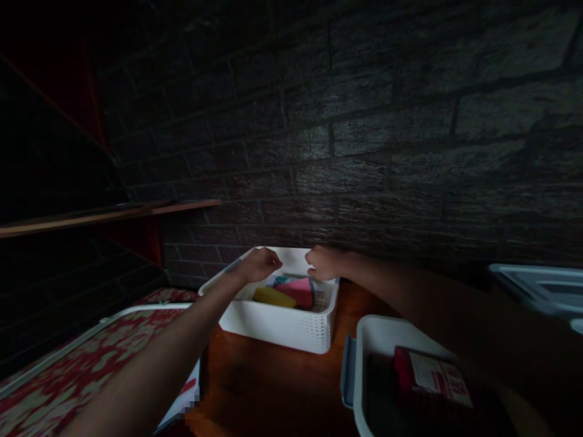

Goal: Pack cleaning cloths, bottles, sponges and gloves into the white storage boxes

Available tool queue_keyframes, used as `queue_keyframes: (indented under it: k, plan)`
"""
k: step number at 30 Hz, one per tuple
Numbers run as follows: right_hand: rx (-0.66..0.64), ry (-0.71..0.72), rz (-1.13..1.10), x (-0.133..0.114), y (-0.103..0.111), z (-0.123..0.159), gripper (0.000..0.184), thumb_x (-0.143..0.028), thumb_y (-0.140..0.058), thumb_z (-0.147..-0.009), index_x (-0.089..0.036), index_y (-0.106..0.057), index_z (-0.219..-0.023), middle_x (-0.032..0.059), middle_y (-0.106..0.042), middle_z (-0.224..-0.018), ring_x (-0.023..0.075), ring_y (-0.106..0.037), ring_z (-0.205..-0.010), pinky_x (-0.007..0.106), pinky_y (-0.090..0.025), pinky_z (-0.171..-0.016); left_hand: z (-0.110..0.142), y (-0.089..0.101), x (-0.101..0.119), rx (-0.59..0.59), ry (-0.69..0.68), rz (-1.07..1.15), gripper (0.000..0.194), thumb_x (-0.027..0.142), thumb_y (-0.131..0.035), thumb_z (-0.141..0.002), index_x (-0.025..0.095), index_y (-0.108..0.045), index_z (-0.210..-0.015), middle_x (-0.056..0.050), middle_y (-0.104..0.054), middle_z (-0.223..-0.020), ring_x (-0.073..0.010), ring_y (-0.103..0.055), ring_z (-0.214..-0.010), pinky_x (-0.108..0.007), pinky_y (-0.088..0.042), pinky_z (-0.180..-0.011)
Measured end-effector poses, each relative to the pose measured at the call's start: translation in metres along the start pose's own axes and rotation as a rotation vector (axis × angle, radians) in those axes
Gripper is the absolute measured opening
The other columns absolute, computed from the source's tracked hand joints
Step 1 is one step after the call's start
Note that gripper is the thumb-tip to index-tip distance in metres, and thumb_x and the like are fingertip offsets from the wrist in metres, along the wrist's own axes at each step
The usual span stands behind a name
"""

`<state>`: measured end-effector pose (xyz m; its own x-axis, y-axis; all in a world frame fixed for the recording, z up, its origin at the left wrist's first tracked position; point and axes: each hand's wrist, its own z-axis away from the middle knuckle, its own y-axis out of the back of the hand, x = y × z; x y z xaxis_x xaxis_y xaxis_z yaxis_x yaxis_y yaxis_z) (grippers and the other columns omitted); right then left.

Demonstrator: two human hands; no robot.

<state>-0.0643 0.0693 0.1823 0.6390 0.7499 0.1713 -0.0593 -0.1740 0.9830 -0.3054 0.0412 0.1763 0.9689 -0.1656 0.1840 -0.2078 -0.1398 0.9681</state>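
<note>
A white plastic basket (273,328) with small holes in its side stands on the wooden surface, against the brick wall. In it lie a yellow item (274,297), a pink item (295,292) and a patterned piece in teal and white. My left hand (260,264) is over the basket's left part, fingers curled inward. Facing it, my right hand (324,262) hovers over the back right part, its fingers also bent together. Whether anything thin is between the fingers of either hand is too dark and small to make out.
At right, a white bin (364,364) with a grey latch holds a dark red package (437,379) with a white label. A grey-white lid (537,282) lies behind it. Red floral fabric (118,346) with a white edge is at left, below a wooden shelf (113,213).
</note>
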Motion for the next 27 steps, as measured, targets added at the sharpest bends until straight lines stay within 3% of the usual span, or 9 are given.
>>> queue_keyframes:
  k: [3, 7, 13, 16, 20, 23, 27]
  plan:
    - [-0.029, 0.010, -0.026, -0.003, -0.016, -0.009, 0.035, -0.043, -0.061, -0.101, -0.013, -0.070, -0.116, 0.0108, -0.073, -0.116, 0.0231, -0.071, -0.106, 0.044, -0.057, -0.093, -0.004, -0.008, -0.006, -0.102, 0.020, -0.015, 0.030, 0.045, -0.063, -0.083, 0.023, -0.078, -0.096, -0.008, -0.079, -0.097, -0.0244, -0.071, -0.092, -0.028, -0.050, -0.078]
    - [-0.050, 0.005, -0.077, -0.005, -0.039, -0.010, 0.034, -0.041, -0.063, -0.099, -0.012, -0.071, -0.114, 0.0111, -0.075, -0.111, 0.0223, -0.073, -0.100, 0.039, -0.059, -0.086, -0.002, -0.012, -0.018, -0.242, 0.104, -0.035, 0.037, 0.054, -0.069, -0.075, 0.022, -0.075, -0.094, -0.011, -0.076, -0.109, -0.0285, -0.069, -0.099, -0.033, -0.052, -0.080]
    - [0.009, -0.017, -0.139, -0.004, -0.056, -0.011, 0.033, -0.031, -0.058, -0.096, -0.010, -0.075, -0.114, 0.0186, -0.076, -0.113, 0.0257, -0.074, -0.102, 0.030, -0.054, -0.081, 0.007, -0.016, -0.031, -0.454, 0.305, 0.029, 0.078, 0.075, -0.065, -0.071, 0.012, -0.066, -0.117, -0.021, -0.074, -0.094, -0.0280, -0.069, -0.062, -0.034, -0.051, -0.052]
    - [0.004, -0.019, -0.158, -0.002, -0.058, -0.016, 0.035, -0.032, -0.059, -0.092, -0.010, -0.076, -0.114, 0.0190, -0.076, -0.112, 0.0263, -0.075, -0.099, 0.031, -0.055, -0.080, 0.005, -0.019, -0.034, -0.484, 0.326, 0.077, 0.089, 0.071, -0.070, -0.067, 0.011, -0.058, -0.132, -0.022, -0.073, -0.106, -0.0281, -0.071, -0.068, -0.031, -0.051, -0.051]
    - [0.005, -0.020, -0.164, -0.003, -0.059, -0.020, 0.036, -0.031, -0.060, -0.089, -0.010, -0.076, -0.114, 0.0201, -0.076, -0.112, 0.0295, -0.075, -0.100, 0.033, -0.056, -0.079, -0.001, -0.021, -0.036, -0.490, 0.316, 0.132, 0.104, 0.064, -0.076, -0.065, 0.009, -0.044, -0.148, -0.024, -0.069, -0.123, -0.0322, -0.073, -0.093, -0.027, -0.051, -0.055]
    - [0.011, -0.040, -0.159, -0.004, -0.058, -0.019, 0.037, -0.031, -0.060, -0.089, -0.009, -0.077, -0.114, 0.0209, -0.077, -0.110, 0.0309, -0.075, -0.099, 0.033, -0.057, -0.077, 0.000, -0.022, -0.033, -0.528, 0.306, 0.190, 0.099, 0.065, -0.078, -0.064, 0.012, -0.053, -0.143, -0.021, -0.068, -0.129, -0.0345, -0.070, -0.106, -0.028, -0.054, -0.060]
    - [0.042, -0.071, -0.134, -0.007, -0.051, -0.011, 0.038, -0.033, -0.058, -0.091, -0.009, -0.077, -0.113, 0.0225, -0.076, -0.111, 0.0326, -0.075, -0.097, 0.035, -0.058, -0.074, 0.007, -0.021, -0.025, -0.562, 0.276, 0.285, 0.087, 0.059, -0.084, -0.058, 0.016, -0.067, -0.131, -0.015, -0.075, -0.118, -0.0342, -0.072, -0.102, -0.030, -0.056, -0.065]
